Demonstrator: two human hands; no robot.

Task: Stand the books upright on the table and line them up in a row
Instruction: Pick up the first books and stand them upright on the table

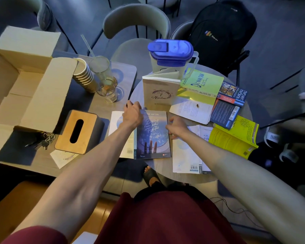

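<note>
Both hands are stretched out over a dark blue book [152,136] that lies open and face down on the round counter [158,168], its white back cover spread to the left. The left hand [133,114] is laid on the book's far left corner with the fingers curled over the top edge; whether that edge is actually pinched cannot be told, since the fingertips are hidden. The right hand [177,126] is held loosely open, fingers spread and bent, with the fingertips at the book's right edge; nothing is gripped by it.

Just behind the blue book, one cream book [160,91] is already stood upright, slightly fanned open, in front of a pitcher with a blue lid [169,53]. The remaining books are still lying flat: a lime-green book [203,81] and a dark book with a barcode [226,111] to the right, a yellow book [233,136] opened face down near the counter's right rim, and a white book [187,154] beside the right forearm.

On the adjoining counter to the left, a wooden-topped tissue box [77,132], stacked paper cups [83,73], glasses [106,89] and an open cardboard box [25,85] are seen.
</note>
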